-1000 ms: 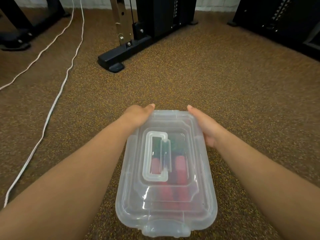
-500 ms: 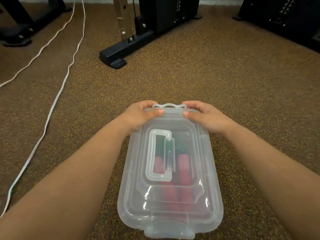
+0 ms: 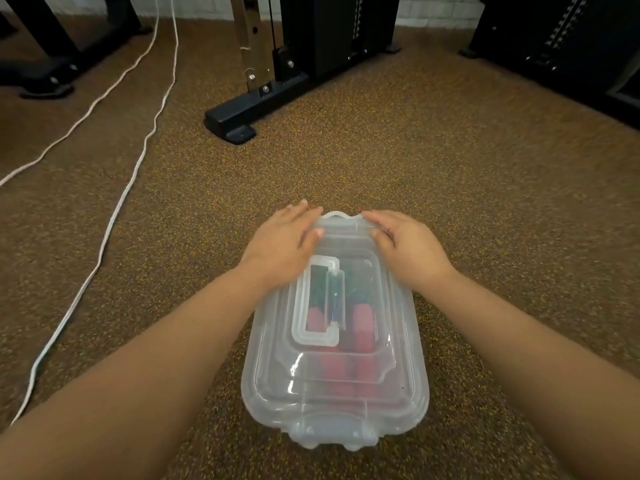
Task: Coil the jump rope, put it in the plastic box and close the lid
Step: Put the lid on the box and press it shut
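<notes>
A clear plastic box (image 3: pixel 414 386) rests on the brown floor in front of me, with its lid (image 3: pixel 349 382) lying on top. Through the lid I see the jump rope (image 3: pixel 362 327), its red handles side by side and green cord bunched at the far end. My left hand (image 3: pixel 282 245) lies flat on the lid's far left corner. My right hand (image 3: pixel 407 245) lies flat on the far right corner. Between their fingertips the far latch tab (image 3: pixel 341 216) sticks up. A folded carry handle (image 3: pixel 317 303) sits in the lid's middle.
A black gym machine foot (image 3: pixel 235 123) stands on the floor ahead. Two white cords (image 3: pixel 114 209) run along the floor on the left. More black equipment (image 3: pixel 568 53) stands at the far right, and another frame (image 3: pixel 45 71) at the far left.
Both hands moved from the box's far sides onto the top of the lid's far end, then flattened there. The far latch tab came into view between them.
</notes>
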A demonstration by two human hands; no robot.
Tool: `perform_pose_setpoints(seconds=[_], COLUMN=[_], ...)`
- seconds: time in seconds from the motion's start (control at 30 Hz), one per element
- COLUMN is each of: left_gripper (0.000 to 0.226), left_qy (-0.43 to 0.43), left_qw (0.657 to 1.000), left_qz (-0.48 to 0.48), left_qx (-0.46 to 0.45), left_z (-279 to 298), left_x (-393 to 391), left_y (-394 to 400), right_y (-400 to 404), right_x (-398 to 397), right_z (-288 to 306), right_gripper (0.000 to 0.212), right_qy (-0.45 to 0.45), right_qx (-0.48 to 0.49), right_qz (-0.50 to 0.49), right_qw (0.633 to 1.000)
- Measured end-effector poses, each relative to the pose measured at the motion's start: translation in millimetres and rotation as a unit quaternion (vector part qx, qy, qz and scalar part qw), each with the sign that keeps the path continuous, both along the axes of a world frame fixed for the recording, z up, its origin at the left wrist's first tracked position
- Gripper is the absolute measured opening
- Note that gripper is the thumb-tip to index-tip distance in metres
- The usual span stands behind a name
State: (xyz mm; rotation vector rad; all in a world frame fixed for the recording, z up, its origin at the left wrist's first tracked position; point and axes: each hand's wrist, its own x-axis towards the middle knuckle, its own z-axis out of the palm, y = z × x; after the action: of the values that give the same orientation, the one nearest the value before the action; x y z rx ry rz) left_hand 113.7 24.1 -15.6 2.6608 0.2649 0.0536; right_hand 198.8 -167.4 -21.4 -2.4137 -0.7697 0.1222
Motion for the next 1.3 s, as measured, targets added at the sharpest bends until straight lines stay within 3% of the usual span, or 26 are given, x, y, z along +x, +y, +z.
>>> perform_pose_setpoints(seconds=[0.13, 0.27, 0.33, 0.43, 0.5, 0.57, 0.67, 0.73, 0.87, 1.1, 1.3], left_gripper=[0.066, 0.071, 0.077, 0.088, 0.105, 0.120, 0.126, 0.116, 0.083, 0.084, 0.061], left_qy=[0.058, 0.065, 0.048, -0.001, -0.018, -0.024, -0.021, -0.037, -0.099, -0.066, -0.083], left_qw=[0.985, 0.963, 0.947, 0.919, 0.900, 0.889, 0.890, 0.893, 0.881, 0.882, 0.894], left_qz=[-0.118, -0.239, -0.292, -0.326, -0.327, -0.323, -0.305, -0.289, -0.287, -0.335, -0.335], left_qx=[0.108, 0.103, 0.124, 0.220, 0.287, 0.323, 0.339, 0.344, 0.363, 0.325, 0.286], left_z=[5, 16, 15, 0, -9, -16, -20, -25, -31, -15, -12], left_x=[-58, -117, -142, -173, -183, -186, -184, -185, -183, -182, -180], left_y=[-19, -33, -35, -38, -38, -38, -41, -44, -43, -34, -31], right_y=[-27, -65, -86, -110, -117, -119, -114, -108, -96, -101, -101], right_x=[-46, -108, -132, -151, -156, -158, -162, -165, -169, -159, -160], right_z=[2, 9, 6, -6, -18, -29, -39, -40, -41, -38, -26], right_gripper=[0.049, 0.051, 0.051, 0.072, 0.089, 0.103, 0.099, 0.085, 0.083, 0.068, 0.055], right_qy=[-0.060, -0.056, -0.095, -0.201, -0.279, -0.323, -0.360, -0.364, -0.343, -0.308, -0.246], right_qx=[-0.061, -0.067, -0.072, -0.131, -0.195, -0.237, -0.201, -0.145, -0.097, -0.068, -0.035], right_qz=[0.102, 0.236, 0.295, 0.344, 0.368, 0.356, 0.321, 0.299, 0.266, 0.277, 0.272], right_qw=[0.991, 0.968, 0.948, 0.908, 0.865, 0.844, 0.853, 0.870, 0.896, 0.908, 0.929])
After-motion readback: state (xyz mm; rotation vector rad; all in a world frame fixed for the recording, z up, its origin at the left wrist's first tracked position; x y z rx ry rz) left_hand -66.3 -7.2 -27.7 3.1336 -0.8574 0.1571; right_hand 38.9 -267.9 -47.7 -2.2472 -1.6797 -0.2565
